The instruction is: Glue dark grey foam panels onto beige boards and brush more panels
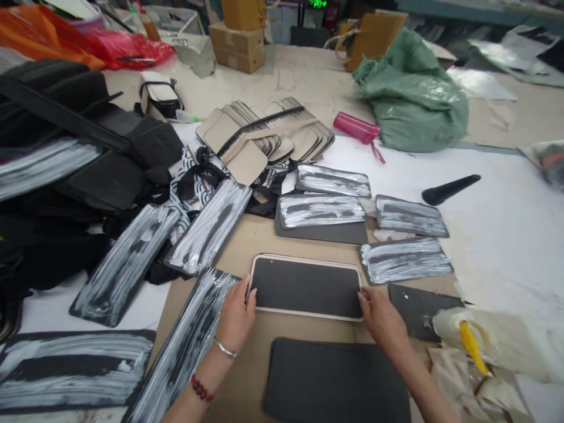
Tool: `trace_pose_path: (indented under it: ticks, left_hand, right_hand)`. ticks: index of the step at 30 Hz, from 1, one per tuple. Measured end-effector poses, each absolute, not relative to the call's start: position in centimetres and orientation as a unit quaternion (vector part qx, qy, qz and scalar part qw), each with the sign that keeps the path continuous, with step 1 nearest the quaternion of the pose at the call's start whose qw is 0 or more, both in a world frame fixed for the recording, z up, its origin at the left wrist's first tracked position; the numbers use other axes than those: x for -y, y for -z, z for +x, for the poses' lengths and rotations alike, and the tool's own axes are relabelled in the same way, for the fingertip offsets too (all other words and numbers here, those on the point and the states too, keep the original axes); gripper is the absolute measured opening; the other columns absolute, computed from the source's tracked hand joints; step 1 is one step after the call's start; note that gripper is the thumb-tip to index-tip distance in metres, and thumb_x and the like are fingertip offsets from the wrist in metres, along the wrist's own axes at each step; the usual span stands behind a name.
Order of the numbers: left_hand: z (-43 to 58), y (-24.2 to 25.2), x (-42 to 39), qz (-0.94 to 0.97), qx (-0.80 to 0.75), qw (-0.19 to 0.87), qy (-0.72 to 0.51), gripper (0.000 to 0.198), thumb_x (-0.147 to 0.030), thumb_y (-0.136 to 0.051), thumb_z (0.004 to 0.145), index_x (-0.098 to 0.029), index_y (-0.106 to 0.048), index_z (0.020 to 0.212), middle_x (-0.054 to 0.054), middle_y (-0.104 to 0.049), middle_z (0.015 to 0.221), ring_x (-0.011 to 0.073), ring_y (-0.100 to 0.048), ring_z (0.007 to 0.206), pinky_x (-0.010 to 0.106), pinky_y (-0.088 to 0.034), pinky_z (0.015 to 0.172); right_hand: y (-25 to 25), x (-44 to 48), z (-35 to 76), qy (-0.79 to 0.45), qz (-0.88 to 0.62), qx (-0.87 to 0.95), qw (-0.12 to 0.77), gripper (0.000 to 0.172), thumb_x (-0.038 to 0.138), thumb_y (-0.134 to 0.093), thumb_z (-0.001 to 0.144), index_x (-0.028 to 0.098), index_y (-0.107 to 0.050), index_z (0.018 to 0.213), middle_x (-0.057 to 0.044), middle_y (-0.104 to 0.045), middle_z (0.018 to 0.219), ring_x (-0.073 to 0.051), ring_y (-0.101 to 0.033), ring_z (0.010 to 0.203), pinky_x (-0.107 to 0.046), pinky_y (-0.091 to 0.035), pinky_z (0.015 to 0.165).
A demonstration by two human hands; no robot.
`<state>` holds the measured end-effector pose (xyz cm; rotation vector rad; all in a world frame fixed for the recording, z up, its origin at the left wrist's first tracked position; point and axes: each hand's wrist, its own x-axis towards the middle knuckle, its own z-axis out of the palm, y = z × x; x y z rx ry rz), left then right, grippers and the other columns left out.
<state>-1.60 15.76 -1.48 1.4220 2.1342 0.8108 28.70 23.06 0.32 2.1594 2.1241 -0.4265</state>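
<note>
A black rectangular panel with rounded corners and a beige edge (306,286) lies over the brown cardboard in front of me. My left hand (238,305) pinches its left end between thumb and fingers. At the opposite end, my right hand (379,311) grips the lower right corner. Closer to me rests a stack of plain black panels (337,382). Just under my left wrist is a black panel streaked with white paste (187,346). Another streaked panel (324,211) sits beyond the held one, on top of a plain dark sheet.
Several more white-streaked panels (211,229) lie around the cardboard (238,241). Behind them is a pile of beige panels (264,138). At right stand a glue-crusted container (449,326) with a yellow-handled tool (472,346). Black bags (106,153) heap at left; a green sack (416,97) stands behind.
</note>
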Motion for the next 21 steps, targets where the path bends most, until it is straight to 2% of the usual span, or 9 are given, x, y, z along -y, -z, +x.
trace_pose_path:
  ticks: [5, 11, 16, 19, 21]
  left_hand:
    - [-1.3, 1.7, -15.3, 0.55, -0.761, 0.18, -0.292, 0.031, -0.03, -0.039, 0.083, -0.017, -0.054, 0.107, 0.012, -0.061, 0.101, 0.0245, -0.056, 0.095, 0.043, -0.046, 0.086]
    - [-1.2, 2.0, -13.0, 0.586, -0.739, 0.144, -0.3, 0.029, -0.03, -0.041, 0.085, -0.018, -0.051, 0.11, 0.011, -0.06, 0.105, 0.0229, -0.056, 0.098, 0.042, -0.046, 0.087]
    - [-0.9, 2.0, -12.7, 0.572, -0.749, 0.126, -0.312, 0.029, -0.029, -0.043, 0.084, -0.02, -0.052, 0.11, 0.011, -0.061, 0.105, 0.0229, -0.058, 0.097, 0.039, -0.05, 0.084]
    - [-0.9, 1.9, -13.4, 0.573, -0.752, 0.102, -0.31, 0.029, -0.028, -0.044, 0.084, -0.02, -0.052, 0.111, 0.01, -0.063, 0.103, 0.0223, -0.061, 0.095, 0.035, -0.052, 0.08]
    - [-1.0, 1.9, -13.9, 0.574, -0.753, 0.09, -0.31, 0.029, -0.028, -0.045, 0.083, -0.02, -0.052, 0.11, 0.01, -0.064, 0.102, 0.0222, -0.061, 0.093, 0.034, -0.053, 0.079]
  right_hand:
    - [0.5, -21.5, 28.8, 0.125, 0.698, -0.703, 0.045, 0.036, 0.03, -0.027, 0.086, 0.015, -0.053, 0.106, -0.012, -0.058, 0.093, -0.024, -0.057, 0.089, -0.035, -0.043, 0.078]
    - [1.6, -20.6, 29.3, 0.187, 0.715, -0.668, -0.084, 0.038, 0.039, -0.03, 0.083, 0.016, -0.054, 0.1, -0.013, -0.058, 0.094, -0.024, -0.057, 0.09, -0.038, -0.044, 0.083]
    - [2.4, -20.4, 30.6, 0.247, 0.739, -0.609, -0.148, 0.038, 0.049, -0.036, 0.076, 0.021, -0.055, 0.094, -0.011, -0.061, 0.092, -0.023, -0.061, 0.083, -0.039, -0.049, 0.077]
    - [2.4, -21.5, 31.7, 0.27, 0.726, -0.62, -0.125, 0.032, 0.056, -0.041, 0.067, 0.033, -0.058, 0.081, -0.009, -0.064, 0.083, -0.027, -0.064, 0.074, -0.04, -0.052, 0.065]
    - [1.8, -23.7, 31.2, 0.243, 0.698, -0.665, -0.104, 0.028, 0.058, -0.045, 0.06, 0.035, -0.059, 0.07, -0.009, -0.065, 0.078, -0.031, -0.064, 0.074, -0.045, -0.05, 0.064]
